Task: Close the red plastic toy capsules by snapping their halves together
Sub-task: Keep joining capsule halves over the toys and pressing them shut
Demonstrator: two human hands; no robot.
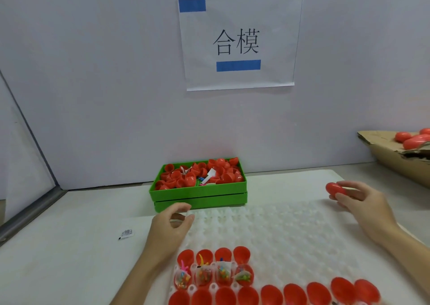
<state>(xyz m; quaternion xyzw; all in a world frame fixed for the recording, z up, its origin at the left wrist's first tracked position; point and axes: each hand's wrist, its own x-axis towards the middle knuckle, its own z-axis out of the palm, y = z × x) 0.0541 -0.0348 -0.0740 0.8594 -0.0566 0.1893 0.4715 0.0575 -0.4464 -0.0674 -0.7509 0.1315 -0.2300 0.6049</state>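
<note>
My right hand (358,202) grips a closed red capsule (335,189) at the right, above the table and beyond the white dimpled tray (279,225). My left hand (172,225) hovers at the tray's far left corner, fingers loosely curled and holding nothing. Open red capsule halves (214,255) sit in the tray's near rows, several with small bagged toys (203,275) in them. A further row of red halves (295,293) runs along the bottom edge.
A green crate (200,195) at the back holds several loose red halves and toy bits. At the far right, a cardboard box (391,158) contains closed red capsules (414,139). A small sachet (126,233) lies on the table at left. A wall stands behind.
</note>
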